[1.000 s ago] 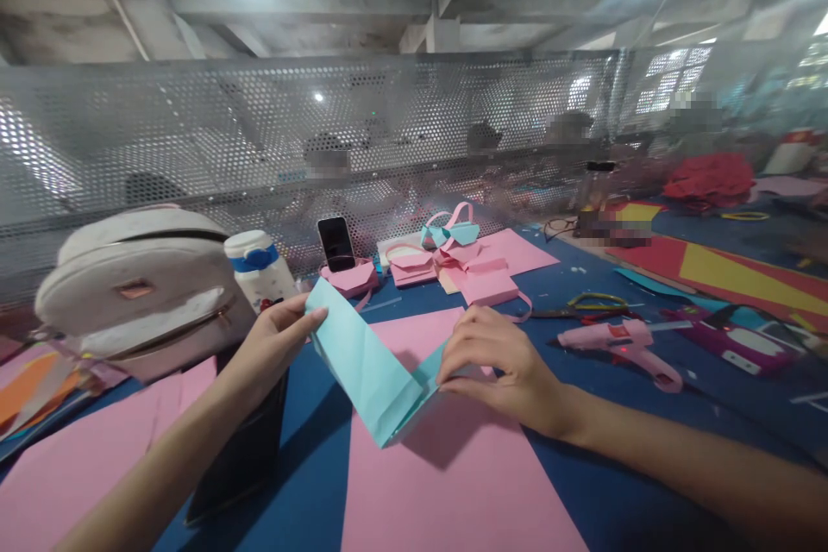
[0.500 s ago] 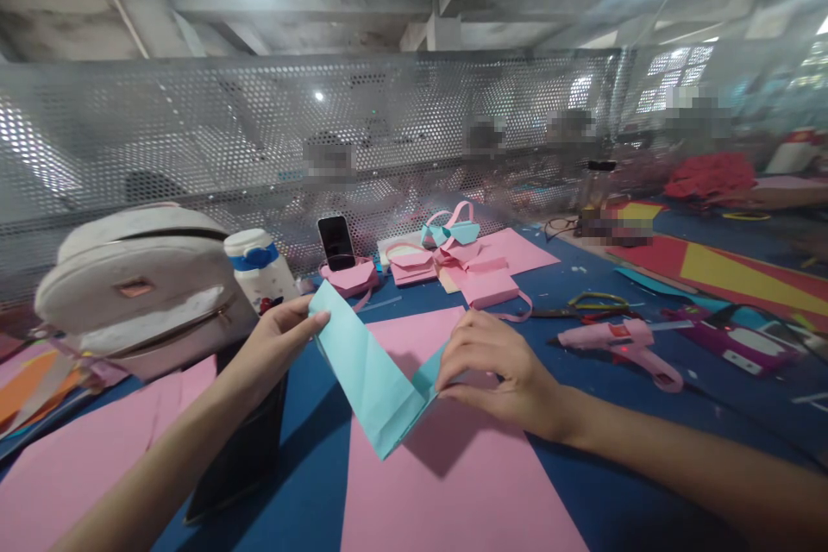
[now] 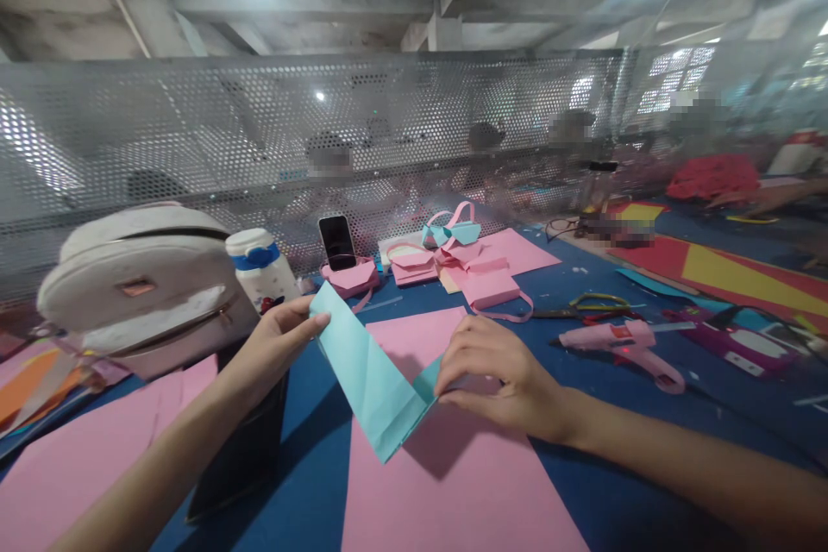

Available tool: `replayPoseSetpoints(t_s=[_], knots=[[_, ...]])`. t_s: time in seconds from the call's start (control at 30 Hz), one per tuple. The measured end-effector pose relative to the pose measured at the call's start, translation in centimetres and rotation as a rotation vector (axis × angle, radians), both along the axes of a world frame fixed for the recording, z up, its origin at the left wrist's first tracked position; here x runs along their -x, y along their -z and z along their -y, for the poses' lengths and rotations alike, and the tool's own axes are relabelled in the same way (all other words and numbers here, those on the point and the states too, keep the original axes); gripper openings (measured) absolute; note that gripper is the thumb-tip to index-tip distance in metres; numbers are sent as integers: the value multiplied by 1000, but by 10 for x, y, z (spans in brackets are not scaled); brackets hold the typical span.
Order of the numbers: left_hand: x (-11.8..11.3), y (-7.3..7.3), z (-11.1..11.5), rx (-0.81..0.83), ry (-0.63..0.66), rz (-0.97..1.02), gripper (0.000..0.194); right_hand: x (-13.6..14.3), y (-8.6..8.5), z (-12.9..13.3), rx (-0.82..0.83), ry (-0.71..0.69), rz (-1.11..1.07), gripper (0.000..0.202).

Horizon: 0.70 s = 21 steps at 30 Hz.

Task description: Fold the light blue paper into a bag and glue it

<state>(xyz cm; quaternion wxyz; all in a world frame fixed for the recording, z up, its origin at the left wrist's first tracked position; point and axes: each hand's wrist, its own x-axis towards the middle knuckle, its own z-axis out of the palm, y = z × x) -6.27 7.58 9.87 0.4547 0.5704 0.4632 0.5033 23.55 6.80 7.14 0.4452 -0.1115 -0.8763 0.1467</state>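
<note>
A folded piece of light blue paper [image 3: 368,379] is held up between my two hands, tilted with its lower corner pointing down. The thumb and fingers of my left hand [image 3: 288,329] pinch its upper left end. Pinched in my right hand [image 3: 495,371] is the paper's right side, whose edge is partly hidden behind the fingers. Below lies a large pink paper sheet [image 3: 466,483], on which the held piece casts a shadow.
A pink glue gun [image 3: 621,341] and scissors [image 3: 588,308] lie to the right. Small pink paper bags [image 3: 492,286] and a phone [image 3: 337,241] stand at the back. A white backpack [image 3: 148,293], a bottle [image 3: 262,267] and a dark flat object [image 3: 239,457] are on the left.
Both hands and the blue paper stay nearly in the same place; the paper's right part shifts very slightly. A person's arm shows at the far right.
</note>
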Motion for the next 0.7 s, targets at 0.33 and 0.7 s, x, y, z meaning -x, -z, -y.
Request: replayPoseSetpoints(t_s=[0.33,0.7], knots=[[3,5,-1,5,33,-8,31,1,2,5,29,-32,64,13],[1,4,1,-14,108,-41,27,3,1,9,127,-69,87,13]])
